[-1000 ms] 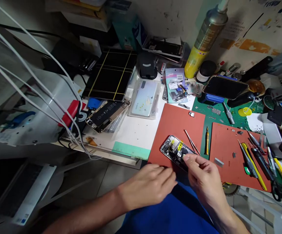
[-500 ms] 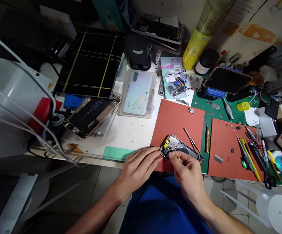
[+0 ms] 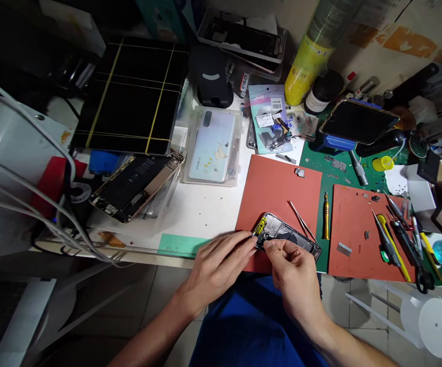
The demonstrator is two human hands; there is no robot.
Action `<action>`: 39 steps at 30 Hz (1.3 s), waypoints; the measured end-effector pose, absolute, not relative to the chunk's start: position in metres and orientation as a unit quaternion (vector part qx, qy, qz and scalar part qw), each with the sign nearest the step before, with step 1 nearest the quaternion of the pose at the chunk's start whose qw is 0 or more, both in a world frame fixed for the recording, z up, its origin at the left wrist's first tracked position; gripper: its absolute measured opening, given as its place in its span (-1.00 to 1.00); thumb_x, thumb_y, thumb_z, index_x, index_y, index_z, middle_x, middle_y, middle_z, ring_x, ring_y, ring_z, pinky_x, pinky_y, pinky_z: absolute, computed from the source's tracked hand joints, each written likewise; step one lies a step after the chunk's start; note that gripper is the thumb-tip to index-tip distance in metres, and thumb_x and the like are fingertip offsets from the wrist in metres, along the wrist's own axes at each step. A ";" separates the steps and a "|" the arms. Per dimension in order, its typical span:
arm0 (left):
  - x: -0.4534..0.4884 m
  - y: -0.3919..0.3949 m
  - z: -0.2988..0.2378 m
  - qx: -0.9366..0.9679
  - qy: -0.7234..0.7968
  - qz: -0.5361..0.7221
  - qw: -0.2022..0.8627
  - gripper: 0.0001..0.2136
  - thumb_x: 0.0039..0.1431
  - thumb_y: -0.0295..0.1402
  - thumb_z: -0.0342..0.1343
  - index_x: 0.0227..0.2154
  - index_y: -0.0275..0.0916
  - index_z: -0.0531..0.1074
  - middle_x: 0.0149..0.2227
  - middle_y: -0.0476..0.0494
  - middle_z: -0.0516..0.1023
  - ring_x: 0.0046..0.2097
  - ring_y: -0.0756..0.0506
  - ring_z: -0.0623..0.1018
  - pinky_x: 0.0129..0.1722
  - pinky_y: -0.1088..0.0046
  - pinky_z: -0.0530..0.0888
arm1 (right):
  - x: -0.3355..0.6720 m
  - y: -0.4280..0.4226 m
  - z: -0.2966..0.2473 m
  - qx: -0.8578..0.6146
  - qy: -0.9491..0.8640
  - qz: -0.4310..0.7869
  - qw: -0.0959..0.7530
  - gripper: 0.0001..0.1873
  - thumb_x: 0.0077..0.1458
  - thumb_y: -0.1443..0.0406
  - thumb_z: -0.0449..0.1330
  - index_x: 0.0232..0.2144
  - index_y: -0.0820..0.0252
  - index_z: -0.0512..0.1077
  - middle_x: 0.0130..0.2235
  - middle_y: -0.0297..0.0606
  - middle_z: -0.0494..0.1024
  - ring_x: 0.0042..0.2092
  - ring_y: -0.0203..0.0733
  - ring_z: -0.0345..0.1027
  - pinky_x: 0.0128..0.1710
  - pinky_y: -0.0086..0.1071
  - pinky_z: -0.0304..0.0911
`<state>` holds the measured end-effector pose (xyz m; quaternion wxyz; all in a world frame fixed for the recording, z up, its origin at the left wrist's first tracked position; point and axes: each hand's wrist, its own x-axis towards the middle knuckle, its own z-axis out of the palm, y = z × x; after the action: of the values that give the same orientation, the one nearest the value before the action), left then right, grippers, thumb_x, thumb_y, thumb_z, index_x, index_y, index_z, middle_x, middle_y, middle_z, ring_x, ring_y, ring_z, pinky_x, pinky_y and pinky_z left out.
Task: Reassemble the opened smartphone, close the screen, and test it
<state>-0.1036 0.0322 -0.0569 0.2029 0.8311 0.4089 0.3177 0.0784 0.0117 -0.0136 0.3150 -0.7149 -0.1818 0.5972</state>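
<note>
An opened phone body [image 3: 287, 235] with a yellow flex part at its upper left corner lies on a red work mat [image 3: 278, 193] near the table's front edge. My left hand [image 3: 221, 262] rests on the mat's left edge, fingers stretched out and touching the phone's corner. My right hand [image 3: 292, 270] sits over the phone's near side, thumb and forefinger pinched at something small inside it that I cannot make out. Thin tweezers [image 3: 301, 220] and a gold screwdriver [image 3: 325, 216] lie just right of the phone.
A second red mat [image 3: 358, 229] holds small parts, with pens and drivers [image 3: 396, 239] on its right. Behind are a dismantled phone [image 3: 133, 183], a cased white phone [image 3: 213, 145], a black tablet [image 3: 129, 94], a yellow spray can [image 3: 308, 66] and white cables [image 3: 33, 188] at left.
My left hand has moved up from my lap onto the mat to touch the phone's corner. My right hand shifted left along the phone. The view tilted down slightly.
</note>
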 end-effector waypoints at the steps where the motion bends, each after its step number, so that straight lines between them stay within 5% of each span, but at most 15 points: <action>1: -0.104 0.033 -0.056 0.833 0.408 0.316 0.198 -0.63 0.36 -0.59 0.16 0.17 -0.23 0.49 0.05 -0.22 0.68 0.03 -0.13 0.68 0.07 0.25 0.65 | 0.078 0.011 -0.015 -0.715 -0.183 0.595 0.318 -0.41 0.04 -0.20 0.41 -0.32 0.22 0.56 -0.64 -0.53 0.17 -0.59 -0.40 -0.15 -0.62 -0.44 -0.17; 39: -0.099 0.036 -0.053 0.854 0.405 0.288 0.151 -0.70 0.41 -0.45 0.16 0.15 -0.30 0.48 0.00 -0.26 0.65 0.00 -0.17 0.66 0.01 0.26 0.67 | 0.075 0.015 -0.016 -0.711 -0.169 0.598 0.330 -0.45 0.07 -0.17 0.42 -0.35 0.21 0.55 -0.64 -0.54 0.16 -0.59 -0.42 -0.18 -0.63 -0.45 -0.17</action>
<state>-0.0994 0.0361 -0.0528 0.1514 0.8544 0.4053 0.2877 0.0755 0.0148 -0.0158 0.3300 -0.7108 -0.1694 0.5976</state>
